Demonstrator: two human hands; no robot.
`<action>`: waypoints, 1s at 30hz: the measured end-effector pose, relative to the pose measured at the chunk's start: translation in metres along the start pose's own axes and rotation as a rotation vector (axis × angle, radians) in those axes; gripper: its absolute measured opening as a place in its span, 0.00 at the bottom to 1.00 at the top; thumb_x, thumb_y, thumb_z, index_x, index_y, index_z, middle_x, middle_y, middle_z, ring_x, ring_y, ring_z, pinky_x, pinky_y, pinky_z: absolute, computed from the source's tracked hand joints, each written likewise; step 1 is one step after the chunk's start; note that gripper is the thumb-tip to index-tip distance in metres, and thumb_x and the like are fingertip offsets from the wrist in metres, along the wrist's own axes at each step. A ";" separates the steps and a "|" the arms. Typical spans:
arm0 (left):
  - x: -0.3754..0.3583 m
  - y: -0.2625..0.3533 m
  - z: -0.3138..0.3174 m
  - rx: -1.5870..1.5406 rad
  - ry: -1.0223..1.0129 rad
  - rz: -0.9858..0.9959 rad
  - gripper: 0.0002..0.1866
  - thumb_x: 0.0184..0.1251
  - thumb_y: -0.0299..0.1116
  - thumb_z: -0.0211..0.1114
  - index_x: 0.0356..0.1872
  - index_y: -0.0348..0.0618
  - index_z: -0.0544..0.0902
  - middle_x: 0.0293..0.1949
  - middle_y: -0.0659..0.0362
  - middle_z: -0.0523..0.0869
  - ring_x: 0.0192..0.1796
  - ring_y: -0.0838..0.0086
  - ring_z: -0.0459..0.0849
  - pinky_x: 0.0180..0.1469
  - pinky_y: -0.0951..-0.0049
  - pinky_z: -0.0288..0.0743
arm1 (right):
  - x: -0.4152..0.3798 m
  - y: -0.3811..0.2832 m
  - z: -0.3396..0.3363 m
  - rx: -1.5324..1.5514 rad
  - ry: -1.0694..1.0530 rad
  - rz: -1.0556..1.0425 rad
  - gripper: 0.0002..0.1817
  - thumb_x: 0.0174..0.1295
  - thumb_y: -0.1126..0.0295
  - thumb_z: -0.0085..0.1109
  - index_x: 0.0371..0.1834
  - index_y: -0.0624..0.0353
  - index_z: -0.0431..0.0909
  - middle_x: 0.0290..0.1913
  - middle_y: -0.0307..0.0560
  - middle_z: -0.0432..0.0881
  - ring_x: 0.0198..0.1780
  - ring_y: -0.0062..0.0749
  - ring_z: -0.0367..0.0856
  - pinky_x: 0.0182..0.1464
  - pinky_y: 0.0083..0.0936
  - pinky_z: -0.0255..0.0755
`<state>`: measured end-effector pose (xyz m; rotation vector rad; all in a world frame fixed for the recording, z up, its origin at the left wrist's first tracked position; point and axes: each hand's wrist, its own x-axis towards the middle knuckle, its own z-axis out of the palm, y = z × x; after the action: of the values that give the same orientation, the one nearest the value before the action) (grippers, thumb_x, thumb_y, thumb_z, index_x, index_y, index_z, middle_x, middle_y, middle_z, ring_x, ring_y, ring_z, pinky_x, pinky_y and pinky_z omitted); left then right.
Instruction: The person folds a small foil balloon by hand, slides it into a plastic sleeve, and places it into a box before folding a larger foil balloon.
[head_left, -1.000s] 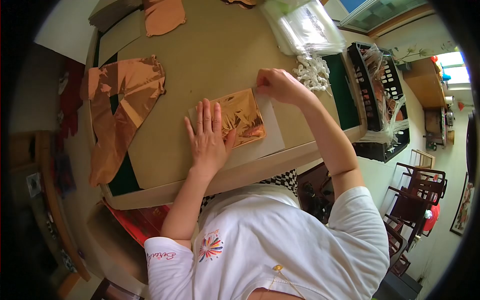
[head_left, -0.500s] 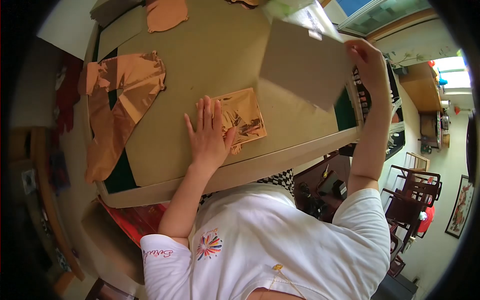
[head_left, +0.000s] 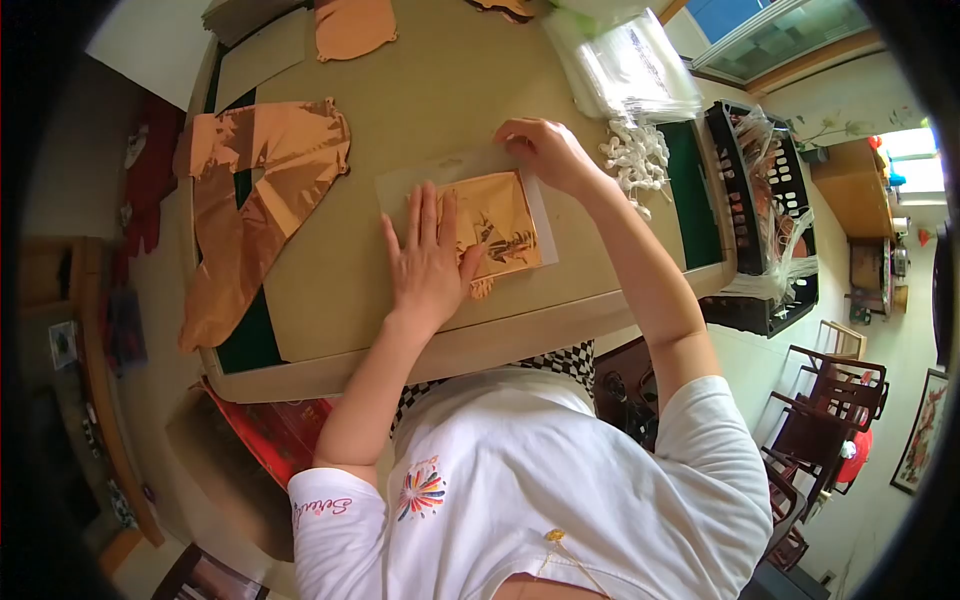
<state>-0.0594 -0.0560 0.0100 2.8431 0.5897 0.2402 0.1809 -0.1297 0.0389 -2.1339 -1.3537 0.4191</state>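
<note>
My left hand lies flat with fingers spread on a folded copper-coloured foil balloon, covering its left side. A translucent plastic bag shows around the folded foil, beyond its left, far and right sides. At the far right corner of this bag, my right hand has its fingers bent in a pinch on the edge. A larger unfolded copper foil balloon lies to the left on the brown table.
A stack of clear plastic bags lies at the far right, with white cords beside it. A black crate with plastic-wrapped items stands past the table's right edge. Another copper foil piece is at the far side.
My right hand has come in from the right, bringing the sheet-like bag down to the folded foil. The bag stack and cords are now uncovered. My left hand stays on the foil.
</note>
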 end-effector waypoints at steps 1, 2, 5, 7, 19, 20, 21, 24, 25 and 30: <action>0.002 -0.001 0.001 0.002 0.010 0.000 0.39 0.73 0.50 0.55 0.76 0.37 0.56 0.78 0.44 0.51 0.80 0.53 0.48 0.75 0.34 0.39 | -0.001 -0.002 0.005 -0.075 0.102 -0.058 0.11 0.63 0.73 0.59 0.47 0.56 0.83 0.46 0.51 0.84 0.47 0.46 0.82 0.51 0.36 0.76; 0.004 -0.002 0.002 0.004 0.020 -0.001 0.39 0.73 0.51 0.55 0.76 0.37 0.56 0.78 0.43 0.51 0.80 0.52 0.48 0.75 0.34 0.39 | -0.006 -0.004 0.013 -0.151 0.204 -0.115 0.11 0.63 0.73 0.59 0.48 0.55 0.83 0.49 0.51 0.83 0.50 0.47 0.81 0.54 0.38 0.75; 0.008 -0.004 0.003 0.006 0.035 -0.016 0.39 0.73 0.52 0.55 0.76 0.39 0.55 0.78 0.45 0.51 0.80 0.53 0.49 0.75 0.34 0.39 | -0.041 -0.027 0.029 -0.283 0.218 -0.266 0.18 0.67 0.66 0.57 0.59 0.55 0.79 0.65 0.52 0.74 0.67 0.48 0.69 0.69 0.45 0.63; 0.011 -0.007 0.001 0.002 0.010 -0.037 0.39 0.73 0.52 0.55 0.77 0.41 0.55 0.78 0.46 0.51 0.80 0.54 0.49 0.75 0.34 0.39 | -0.055 -0.030 0.054 -0.270 0.203 -0.237 0.22 0.69 0.62 0.55 0.65 0.56 0.74 0.70 0.51 0.70 0.74 0.46 0.62 0.73 0.49 0.57; 0.008 -0.015 0.000 -0.029 0.024 -0.014 0.38 0.75 0.50 0.53 0.78 0.43 0.52 0.79 0.47 0.51 0.80 0.55 0.48 0.76 0.37 0.38 | -0.061 -0.028 0.063 -0.346 0.122 -0.205 0.28 0.73 0.56 0.48 0.73 0.53 0.65 0.76 0.50 0.62 0.78 0.42 0.54 0.77 0.48 0.47; 0.006 -0.016 0.001 -0.046 0.029 -0.008 0.37 0.75 0.49 0.52 0.78 0.42 0.52 0.79 0.47 0.51 0.80 0.55 0.48 0.76 0.38 0.38 | -0.061 -0.028 0.062 -0.350 0.113 -0.211 0.28 0.73 0.56 0.48 0.73 0.53 0.65 0.76 0.50 0.62 0.79 0.42 0.54 0.77 0.48 0.47; 0.007 -0.019 0.002 -0.102 0.045 -0.012 0.36 0.76 0.48 0.52 0.77 0.41 0.54 0.77 0.45 0.54 0.79 0.55 0.51 0.76 0.40 0.42 | -0.061 -0.028 0.062 -0.352 0.115 -0.209 0.28 0.73 0.56 0.48 0.73 0.53 0.65 0.76 0.50 0.62 0.79 0.42 0.54 0.77 0.48 0.47; 0.013 -0.044 0.003 -0.358 0.119 -0.089 0.31 0.77 0.43 0.52 0.75 0.40 0.60 0.72 0.43 0.64 0.74 0.56 0.62 0.72 0.49 0.56 | -0.062 -0.030 0.061 -0.351 0.113 -0.208 0.28 0.73 0.56 0.48 0.74 0.53 0.64 0.76 0.50 0.62 0.78 0.42 0.54 0.77 0.49 0.46; 0.018 -0.056 -0.001 -0.502 0.160 -0.155 0.29 0.77 0.40 0.52 0.73 0.40 0.62 0.69 0.43 0.69 0.71 0.56 0.68 0.69 0.53 0.61 | -0.062 -0.029 0.061 -0.349 0.110 -0.207 0.28 0.73 0.56 0.47 0.74 0.53 0.64 0.76 0.50 0.62 0.78 0.42 0.54 0.77 0.49 0.46; 0.030 -0.076 -0.026 -0.631 0.244 -0.289 0.19 0.76 0.34 0.56 0.64 0.42 0.75 0.53 0.52 0.84 0.54 0.67 0.82 0.55 0.70 0.76 | -0.061 -0.028 0.062 -0.336 0.122 -0.215 0.27 0.73 0.56 0.48 0.74 0.48 0.65 0.75 0.51 0.62 0.78 0.43 0.55 0.77 0.49 0.47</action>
<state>-0.0658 0.0295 0.0194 2.1106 0.7942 0.6045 0.1005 -0.1574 0.0053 -2.1986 -1.6531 -0.0278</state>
